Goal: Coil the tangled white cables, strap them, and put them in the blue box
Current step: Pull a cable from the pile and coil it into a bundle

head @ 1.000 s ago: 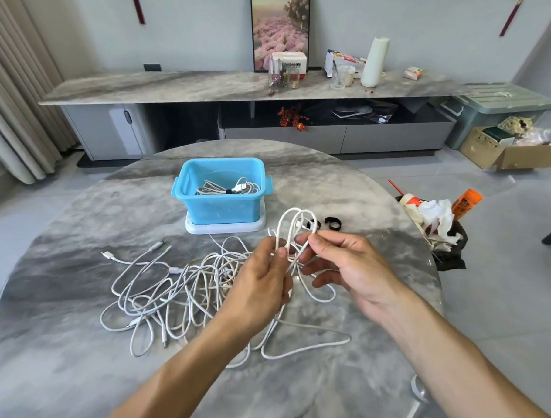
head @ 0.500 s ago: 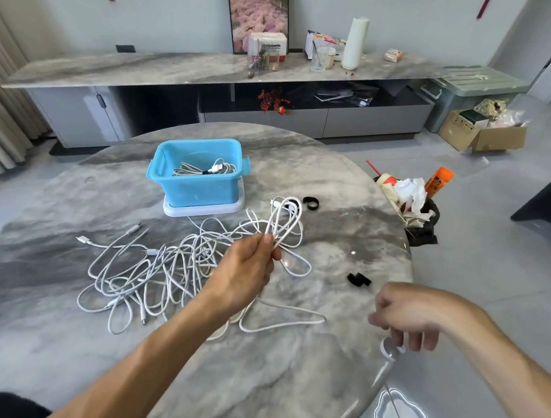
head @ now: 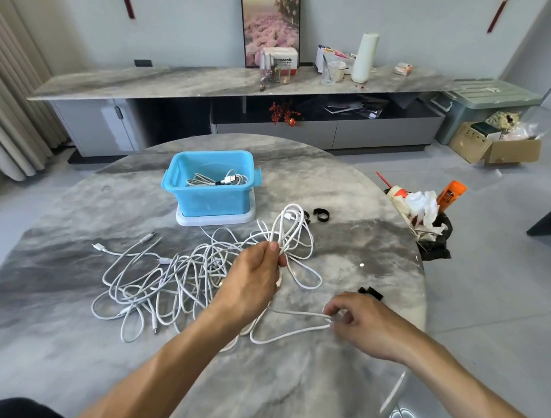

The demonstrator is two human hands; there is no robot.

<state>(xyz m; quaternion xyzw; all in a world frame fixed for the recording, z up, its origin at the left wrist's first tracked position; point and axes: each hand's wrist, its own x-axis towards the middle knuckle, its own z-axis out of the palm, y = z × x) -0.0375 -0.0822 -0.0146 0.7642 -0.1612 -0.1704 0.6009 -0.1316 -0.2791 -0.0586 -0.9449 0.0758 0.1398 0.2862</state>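
On the round grey marble desk (head: 72,342) lies a loose tangle of thin white cables (head: 157,286), spread left of centre with several plug ends sticking out toward the left. The left hand (head: 255,277) is raised a little above the desk, its thumb and fingers pinched together round a bunch of upright loops of white cable (head: 290,228) that fan out above the fingertips. From that bunch a single strand runs down and along the desk to the right hand (head: 354,319), whose thumb and forefinger pinch the strand at the point of a long flat loop; its other fingers are curled loosely. Behind the tangle stands the light blue plastic box (head: 210,199), set on a flat white tray (head: 213,218); inside it lies one coiled white cable bound with a dark strap (head: 220,179). Just right of the box, beyond the raised loops, sit two black strap rings (head: 320,215) on the desk, and another black strap (head: 371,292) lies just beyond the right hand. A dark bin of crumpled white paper (head: 425,212) stands on the floor off the desk's right edge
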